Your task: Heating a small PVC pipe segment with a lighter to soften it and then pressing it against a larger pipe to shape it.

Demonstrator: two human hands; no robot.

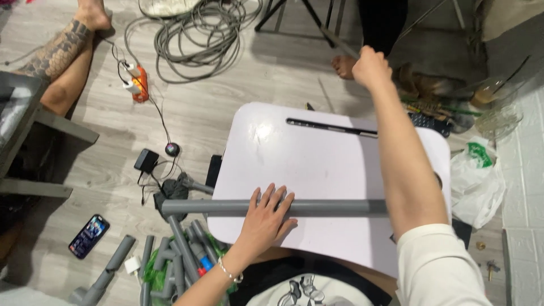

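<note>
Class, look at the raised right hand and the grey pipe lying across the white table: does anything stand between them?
Nothing visible does. The right hand is up beyond the white table; bare tabletop lies between it and the grey pipe, which the left hand presses down.

Long grey pipe (317, 208): straight, round, plain plastic, matte. Lies flat across near part of white counter (317, 158), running left to right, roughly parallel to near edge. Left end overhangs counter's left edge, above floor. Right end hidden behind forearm, extent there cannot be told. Left hand (266, 218) lies palm down on pipe near its middle, fingers spread over it.

Thin dark rod-like item (340, 42): gripped in right hand (371, 67), raised beyond far counter edge, angled up-left. Kind cannot be told.
</note>
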